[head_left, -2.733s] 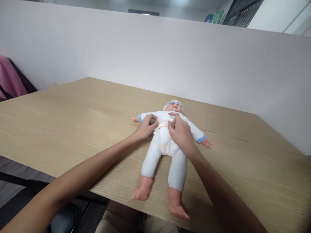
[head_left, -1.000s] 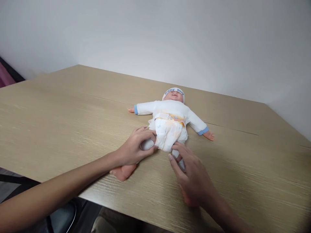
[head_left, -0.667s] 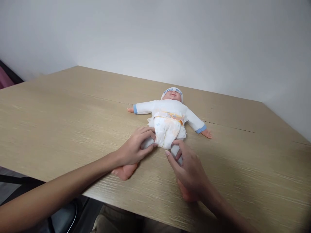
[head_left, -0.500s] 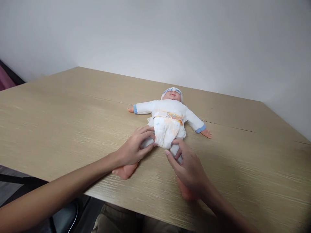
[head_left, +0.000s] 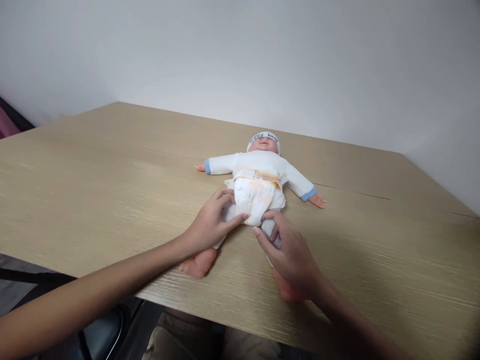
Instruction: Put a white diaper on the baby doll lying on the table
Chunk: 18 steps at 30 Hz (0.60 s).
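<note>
A baby doll (head_left: 260,159) in a white top with blue cuffs lies on its back, head away from me, arms spread. Round its hips is a white diaper (head_left: 255,192) with an orange printed waistband. My left hand (head_left: 212,220) curls over the doll's leg on the left, its thumb pressing the diaper's lower front and its fingers at the side edge. On the other leg, my right hand (head_left: 288,245) has bent fingers gripping the diaper's leg edge, the thumb near the crotch. Some fingertips are hidden. Below my wrists the doll's bare feet (head_left: 200,264) show.
The doll rests on a wide wooden table (head_left: 112,190) with a thin seam across it. Behind stands a plain pale wall (head_left: 240,60). Under the near edge are a dark chair (head_left: 101,335) and my clothed legs (head_left: 180,337).
My left thumb has slid up and inward onto the diaper's front, and the left fingers have shifted slightly up its side. My right hand keeps nearly the same hold. The view has tilted a little.
</note>
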Motion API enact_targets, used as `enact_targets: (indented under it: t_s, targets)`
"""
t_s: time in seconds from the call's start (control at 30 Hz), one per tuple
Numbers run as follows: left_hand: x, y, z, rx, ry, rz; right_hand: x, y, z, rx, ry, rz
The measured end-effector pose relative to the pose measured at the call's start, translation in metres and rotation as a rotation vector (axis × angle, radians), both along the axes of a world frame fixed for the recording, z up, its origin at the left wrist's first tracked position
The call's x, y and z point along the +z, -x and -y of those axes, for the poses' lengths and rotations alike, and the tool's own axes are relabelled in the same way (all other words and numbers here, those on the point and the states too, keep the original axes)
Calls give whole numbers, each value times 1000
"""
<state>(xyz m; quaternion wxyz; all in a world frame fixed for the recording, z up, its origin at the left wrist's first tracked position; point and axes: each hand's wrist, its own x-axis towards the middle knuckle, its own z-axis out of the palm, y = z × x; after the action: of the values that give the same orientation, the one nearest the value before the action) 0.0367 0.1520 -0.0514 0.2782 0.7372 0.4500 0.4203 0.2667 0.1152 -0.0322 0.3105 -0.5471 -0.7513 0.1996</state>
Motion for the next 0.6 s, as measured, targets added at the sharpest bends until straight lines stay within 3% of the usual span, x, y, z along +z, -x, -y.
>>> enact_targets:
  t_s: [0.27, 0.43, 0.6]
  targets:
    - [11, 0, -2, -112, -42, -8, 5, -2, -1, -21, 86, -43]
    - [7, 3, -1, -46, 54, -119, 6, 0, 0, -34, 116, -76]
    - [2, 4, -5, -76, 188, 110, 2, -2, 1, -77, 149, -188]
